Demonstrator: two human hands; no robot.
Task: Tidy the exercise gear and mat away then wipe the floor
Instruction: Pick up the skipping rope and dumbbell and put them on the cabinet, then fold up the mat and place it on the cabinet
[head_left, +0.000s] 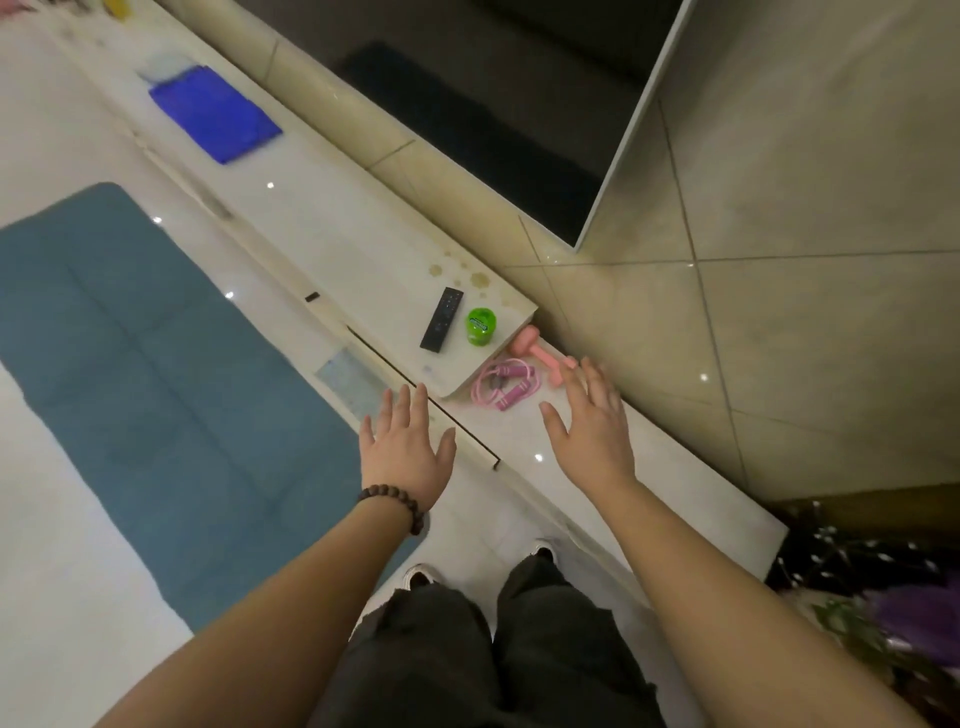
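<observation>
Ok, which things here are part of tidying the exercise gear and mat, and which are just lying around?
Part of the job:
pink skipping rope
pink dumbbell
blue-grey mat
blue cloth, probably for wiping

Just lying about:
black remote
green tub
flowers

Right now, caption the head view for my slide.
Open hands reach toward pink jump rope and dumbbell; blue mat still unrolled.

Before you: one blue mat (156, 374), one pink dumbbell (537, 353), one pink skipping rope (503, 383), one remote (441, 319), one green tub (481, 326), one blue cloth (214, 113).
</observation>
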